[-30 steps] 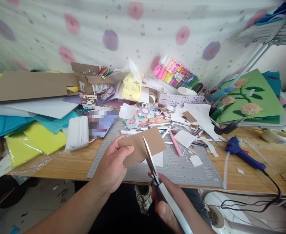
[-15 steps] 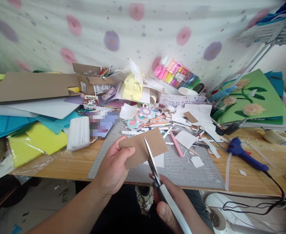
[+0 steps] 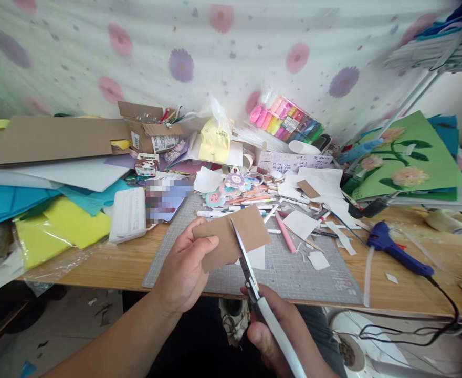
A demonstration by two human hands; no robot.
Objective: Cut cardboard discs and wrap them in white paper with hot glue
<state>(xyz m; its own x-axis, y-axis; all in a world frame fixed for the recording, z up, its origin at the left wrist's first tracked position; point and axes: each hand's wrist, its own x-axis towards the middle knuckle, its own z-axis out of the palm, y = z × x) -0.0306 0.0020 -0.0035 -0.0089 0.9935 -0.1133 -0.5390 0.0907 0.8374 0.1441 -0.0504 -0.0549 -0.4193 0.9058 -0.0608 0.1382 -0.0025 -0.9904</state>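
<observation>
My left hand point(image 3: 187, 268) pinches the left end of a brown cardboard piece point(image 3: 219, 241), thumb on top, and holds it tilted above the cutting mat. My right hand point(image 3: 282, 325) is closed round the handles of a pair of scissors point(image 3: 249, 270). One long blade lies across the upper face of the cardboard, its tip near the far edge; the other blade is mostly hidden beneath. The cardboard's right part extends past the blade. Below it, a white paper piece point(image 3: 258, 258) rests on the grey cutting mat point(image 3: 310, 286).
Pens, paper scraps and round tags point(image 3: 215, 198) crowd the mat's far side. A blue glue gun point(image 3: 398, 249) with a cable lies on the right. At left are a white case point(image 3: 127, 215), yellow sheets point(image 3: 77, 223) and a large cardboard sheet point(image 3: 53, 139). Green flower artwork point(image 3: 412, 157) stands back right.
The scissors have shifted slightly left and up against the cardboard, and the blade tip sits a little nearer its far edge. My left hand keeps its hold in nearly the same place.
</observation>
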